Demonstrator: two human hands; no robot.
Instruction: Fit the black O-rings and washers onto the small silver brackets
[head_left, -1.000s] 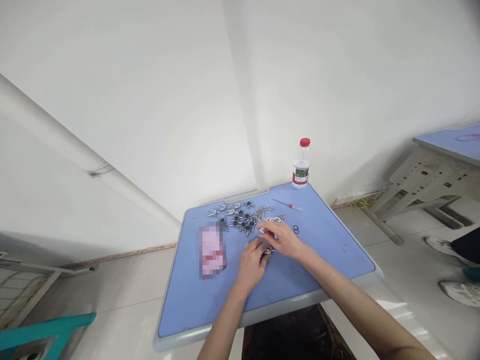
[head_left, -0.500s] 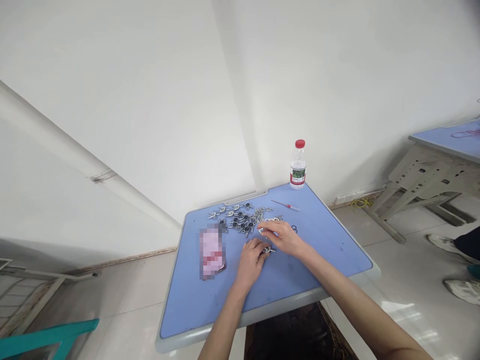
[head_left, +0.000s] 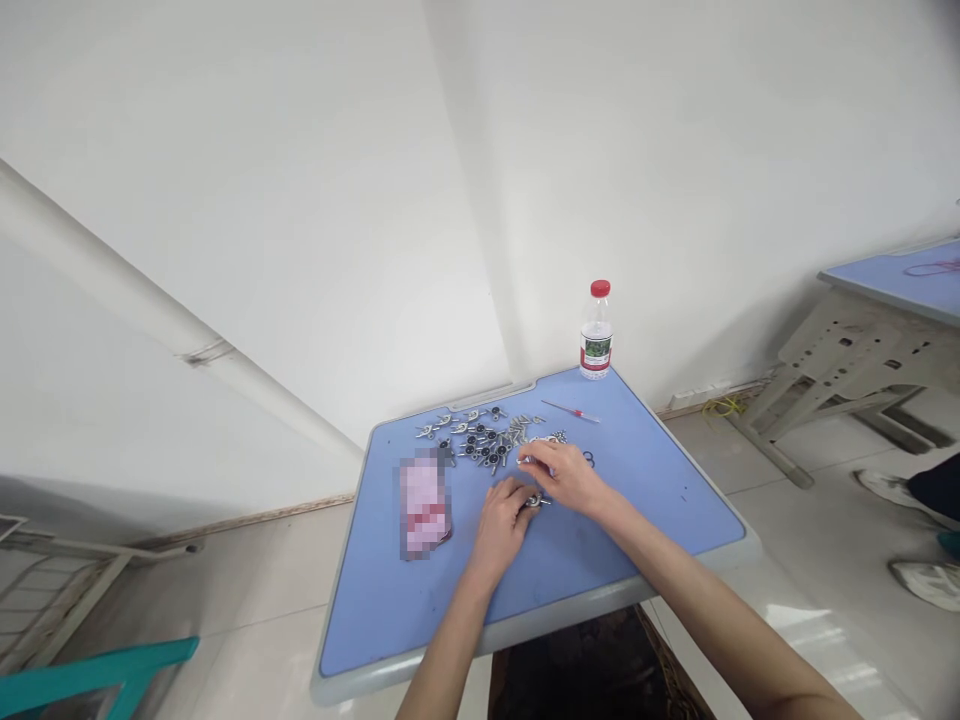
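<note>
On the blue desk (head_left: 390, 610), my left hand (head_left: 501, 518) has its fingers closed on a small silver metal part (head_left: 534, 500) with a ring-like body and a short stem. Just above it, to the right, my right hand (head_left: 566, 472) is pinched around something small and pale at its fingertips, too small to name. Beyond both hands lies a pile of metal parts with black round pieces (head_left: 486, 443). Beside that pile are loose silver pins (head_left: 519, 430). More small pieces are partly hidden behind my right hand.
A red-capped water bottle (head_left: 596, 340) stands at the far right corner. Near it lies a thin red screwdriver (head_left: 574, 411). A blurred pink item (head_left: 424, 505) rests on the left. Dark rings (head_left: 589, 459) lie right of my right hand. Another person's shoes (head_left: 919, 582) show at right.
My right hand has shifted very slightly, its fingertips still pinched above the metal part. My left hand stays in place on the part.
</note>
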